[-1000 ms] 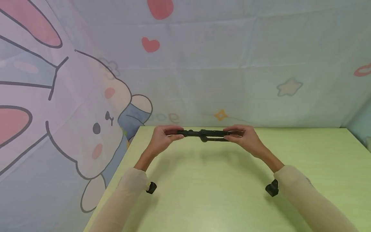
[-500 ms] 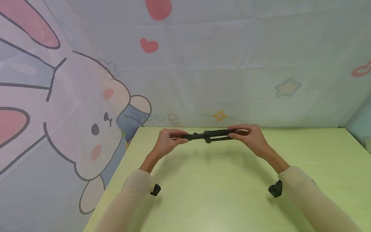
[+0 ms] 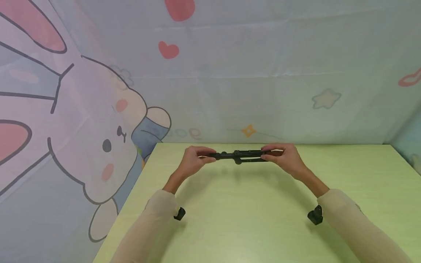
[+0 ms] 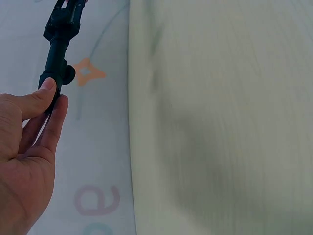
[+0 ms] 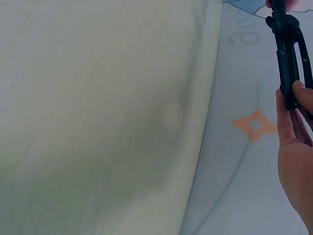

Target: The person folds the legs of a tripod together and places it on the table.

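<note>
A small black tripod is held level above the table, its legs pointing right and lying nearly together, one leg slightly apart from the others. My left hand pinches its narrow head end between thumb and fingers; a round knob shows beside the thumb in the left wrist view, on the tripod's shaft. At the other end my right hand pinches the legs near their tips. In the right wrist view the thumb lies over the legs, and the hand is partly cut off by the frame edge.
Below lies a pale yellow-green table, with the shadows of arms and tripod on it. Behind its far edge hangs a light cloth printed with a rabbit, hearts and stars. A black wrist camera juts inward from the right sleeve.
Both hands and the tripod have shifted slightly right in the head view. The tripod tilted up on the right half a second ago and is nearly level now. Both grips stay the same.
</note>
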